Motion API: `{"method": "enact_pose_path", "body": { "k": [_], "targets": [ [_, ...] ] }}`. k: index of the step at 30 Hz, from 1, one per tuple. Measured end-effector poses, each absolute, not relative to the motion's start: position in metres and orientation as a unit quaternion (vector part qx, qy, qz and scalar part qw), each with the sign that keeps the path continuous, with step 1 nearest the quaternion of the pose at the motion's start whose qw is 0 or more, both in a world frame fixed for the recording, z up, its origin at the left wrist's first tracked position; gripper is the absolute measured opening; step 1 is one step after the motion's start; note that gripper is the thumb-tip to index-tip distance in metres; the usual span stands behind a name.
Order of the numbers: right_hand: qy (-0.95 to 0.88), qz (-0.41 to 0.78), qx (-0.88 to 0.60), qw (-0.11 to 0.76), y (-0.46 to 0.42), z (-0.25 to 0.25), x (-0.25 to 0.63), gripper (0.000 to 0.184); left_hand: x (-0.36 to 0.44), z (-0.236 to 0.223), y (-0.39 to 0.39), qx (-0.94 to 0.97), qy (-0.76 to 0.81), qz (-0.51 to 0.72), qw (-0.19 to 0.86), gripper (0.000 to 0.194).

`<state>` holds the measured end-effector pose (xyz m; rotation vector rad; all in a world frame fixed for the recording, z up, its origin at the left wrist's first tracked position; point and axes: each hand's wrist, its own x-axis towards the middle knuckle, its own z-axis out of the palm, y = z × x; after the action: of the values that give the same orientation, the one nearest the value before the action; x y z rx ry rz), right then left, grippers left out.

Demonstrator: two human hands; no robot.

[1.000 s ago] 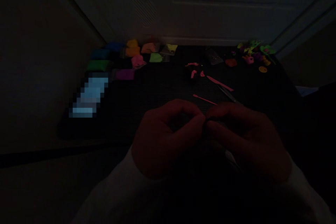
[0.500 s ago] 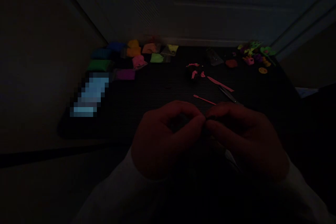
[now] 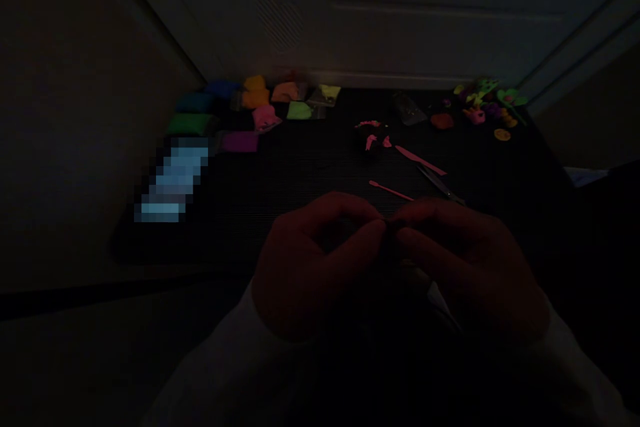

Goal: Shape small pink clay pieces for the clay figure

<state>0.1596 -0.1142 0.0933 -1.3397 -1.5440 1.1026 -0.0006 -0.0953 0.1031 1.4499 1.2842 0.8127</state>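
The picture is very dark. My left hand [image 3: 320,260] is closed in a pinch, thumb against fingertips, near the table's front edge. Facing it, my right hand [image 3: 470,267] also has thumb and fingers curled together, its tips almost meeting the left ones. Something small and dark seems to lie between the fingertips, too dim to name. Just beyond my hands lie a thin pink modelling tool [image 3: 391,190], a pair of scissors [image 3: 440,185] and a pink plastic knife [image 3: 420,160]. Farther back sits a dark lump with pink pieces [image 3: 371,137] on it.
Several packets of coloured clay, among them a green packet [image 3: 191,124] and a purple packet [image 3: 240,142], lie at the back left. A blurred bright screen [image 3: 175,180] is at the left. Small colourful clay figures [image 3: 483,103] and a red-orange lump [image 3: 442,121] sit at the back right.
The fingertips of my two hands have drawn slightly apart, and my right thumb has shifted a little. The things on the table stay where they were.
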Motion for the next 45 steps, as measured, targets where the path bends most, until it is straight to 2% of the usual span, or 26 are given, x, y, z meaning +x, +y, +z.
{"method": "enact_pose_path", "body": {
  "k": [20, 28, 42, 45],
  "targets": [
    [-0.627, 0.407, -0.533, 0.396, -0.1102, 0.0939, 0.158, 0.006, -0.0004, 0.1005, -0.0987, 0.61, 0.538, 0.325, 0.483, 0.012],
    [-0.61, 0.427, -0.53, 0.405, -0.111, 0.0909, 0.1562, 0.006, 0.0008, 0.1016, -0.0987, 0.616, 0.539, 0.309, 0.485, 0.008],
    [-0.593, 0.46, -0.515, 0.415, -0.1122, 0.0877, 0.154, 0.001, 0.0006, 0.0967, -0.0988, 0.598, 0.547, 0.35, 0.469, 0.005],
    [-0.583, 0.478, -0.507, 0.418, -0.1119, 0.0874, 0.1538, 0.006, 0.003, 0.0974, -0.0981, 0.565, 0.564, 0.368, 0.477, 0.006]
  ]
}}
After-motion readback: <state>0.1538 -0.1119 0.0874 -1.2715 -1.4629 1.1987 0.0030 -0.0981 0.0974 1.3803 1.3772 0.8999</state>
